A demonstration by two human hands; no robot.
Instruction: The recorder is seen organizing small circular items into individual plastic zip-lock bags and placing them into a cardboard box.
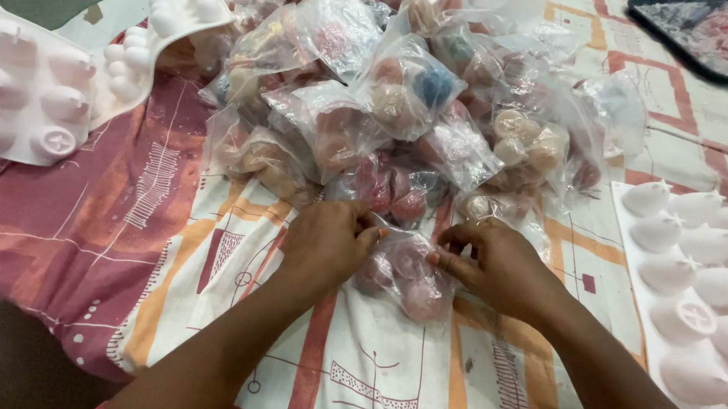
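- A white silicone mould [49, 89], matte and flexible-looking, lies upside down at the far left corner of the cloth, its rounded domes bulging upward.
- The patterned cloth [137, 221] covering the surface is soft woven fabric, maroon on the left and white with orange and red bands towards the middle and right.
- The left hand [326, 242] rests at the near middle of the cloth, fingers curled and pressed together, the tips pinching the top edge of a small clear bag [406, 270].
- That small clear bag is thin, crinkled, glossy plastic, holding a few rounded pinkish lumps; it lies between the two hands, just in front of the heap.
- A heap of filled bags [400, 101], the same shiny wrinkled plastic, holds pink, tan and blue rounded pieces and spreads across the far middle of the cloth.
- The right hand [499, 262] grips the bag's other side, fingers bent and pinching its edge.
- A second white mould [692, 280], smooth with teardrop domes, lies along the right edge.
- A dark tray [701, 35] sits at the far right corner.
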